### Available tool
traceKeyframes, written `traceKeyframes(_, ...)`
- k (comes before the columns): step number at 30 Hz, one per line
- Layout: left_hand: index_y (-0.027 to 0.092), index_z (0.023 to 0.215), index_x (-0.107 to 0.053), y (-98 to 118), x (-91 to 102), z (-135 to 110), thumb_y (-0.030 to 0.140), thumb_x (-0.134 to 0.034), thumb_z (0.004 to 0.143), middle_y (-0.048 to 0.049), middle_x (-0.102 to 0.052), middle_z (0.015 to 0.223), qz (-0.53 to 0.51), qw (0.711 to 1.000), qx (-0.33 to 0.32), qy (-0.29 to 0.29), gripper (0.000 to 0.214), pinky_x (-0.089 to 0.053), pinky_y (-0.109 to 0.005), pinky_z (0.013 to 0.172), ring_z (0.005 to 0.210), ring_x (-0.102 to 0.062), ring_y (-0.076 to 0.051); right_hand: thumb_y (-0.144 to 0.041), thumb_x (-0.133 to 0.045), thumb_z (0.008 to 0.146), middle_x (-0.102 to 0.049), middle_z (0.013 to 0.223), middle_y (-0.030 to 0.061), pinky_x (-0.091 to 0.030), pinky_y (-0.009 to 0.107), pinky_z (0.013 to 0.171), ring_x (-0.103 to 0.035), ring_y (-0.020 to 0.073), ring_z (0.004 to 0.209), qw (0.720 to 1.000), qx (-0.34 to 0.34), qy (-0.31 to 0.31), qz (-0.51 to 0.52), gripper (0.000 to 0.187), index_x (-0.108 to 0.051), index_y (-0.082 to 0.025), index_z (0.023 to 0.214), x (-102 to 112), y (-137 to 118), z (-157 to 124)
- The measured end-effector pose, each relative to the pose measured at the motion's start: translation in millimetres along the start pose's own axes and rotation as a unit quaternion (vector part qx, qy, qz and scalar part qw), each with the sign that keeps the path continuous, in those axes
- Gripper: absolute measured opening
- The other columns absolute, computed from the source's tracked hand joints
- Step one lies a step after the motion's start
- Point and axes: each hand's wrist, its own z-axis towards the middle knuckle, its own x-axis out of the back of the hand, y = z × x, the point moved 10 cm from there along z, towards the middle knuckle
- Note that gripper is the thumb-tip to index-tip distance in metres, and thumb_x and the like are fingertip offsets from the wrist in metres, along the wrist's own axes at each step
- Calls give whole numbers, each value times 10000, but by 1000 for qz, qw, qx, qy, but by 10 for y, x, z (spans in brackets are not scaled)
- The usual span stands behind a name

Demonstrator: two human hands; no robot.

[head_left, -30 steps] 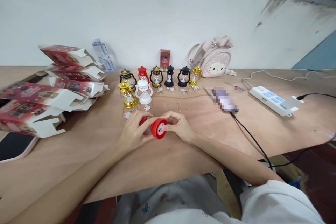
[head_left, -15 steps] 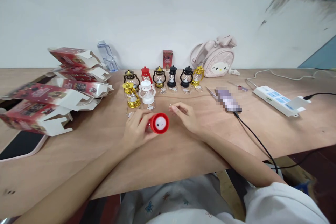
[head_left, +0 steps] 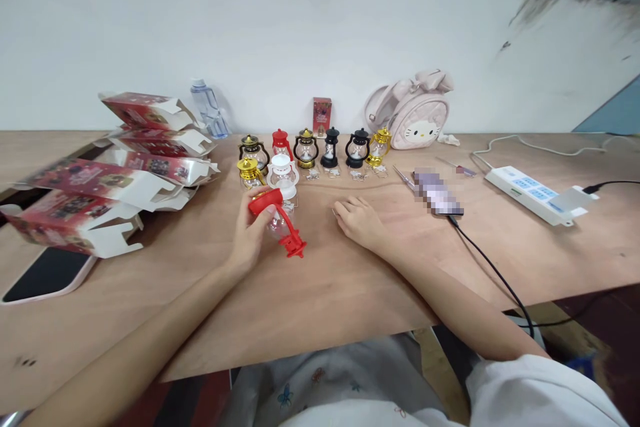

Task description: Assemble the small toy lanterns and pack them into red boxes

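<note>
My left hand point(head_left: 250, 235) grips a small red toy lantern point(head_left: 277, 220), tilted with its base up and its top toward me, just above the wooden table point(head_left: 325, 280). My right hand point(head_left: 361, 221) rests on the table to the right of it, fingers curled loosely over a thin wire clip point(head_left: 334, 212); whether it grips the clip I cannot tell. Behind my hands stand a gold lantern point(head_left: 249, 172) and a white lantern point(head_left: 283, 175), and farther back a row of several small lanterns point(head_left: 330, 147) in black, gold and red.
Opened red-and-white cartons point(head_left: 115, 173) pile up at the left over a tablet point(head_left: 47, 273). A water bottle point(head_left: 209, 109), small red box point(head_left: 321, 113) and pink bag point(head_left: 413, 110) line the wall. A phone point(head_left: 437, 192) with cable and a power strip point(head_left: 535, 193) lie right.
My left hand has turned the red lantern from base-toward-me to tilted base-up and lifted it toward the lantern rows. My right hand let go of it and dropped onto the table.
</note>
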Motion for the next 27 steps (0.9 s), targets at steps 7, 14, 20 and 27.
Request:
traceKeyframes(7,230,1085,-551,-202,-59,-57,309,-621,709,-4,-634,872,-110,976,189,10,390,-551,-263,537,610,-623,-137,-128,-402,855,-612,924,95,-473,350,791,-583,201,857,948,-44,176,262,328,-488,-142,1172,285,154,-82)
traceKeyframes(14,156,918,-582,-427,-48,-170,270,-474,805,-23,-641,693,-138,937,314,60,193,-559,-266,482,565,-636,-159,-304,-583,751,-540,686,-53,-457,251,583,-571,102,587,649,-245,147,705,155,-514,-215,857,-122,453,-126)
traceKeyframes(20,154,881,-578,-443,-66,-200,272,-494,801,-3,-615,621,-99,939,326,49,166,-452,-181,344,453,-571,-121,-257,-708,638,-559,687,-73,-457,237,547,-533,67,526,529,-266,113,798,231,-545,-209,794,-207,383,-108)
traceKeyframes(27,156,909,-602,-435,-104,-221,272,-512,838,-19,-643,704,-84,940,330,30,164,-494,-189,357,508,-599,-122,-238,-763,614,-601,708,-68,-457,229,550,-524,62,538,484,-267,84,829,266,-565,-214,790,-231,259,-112)
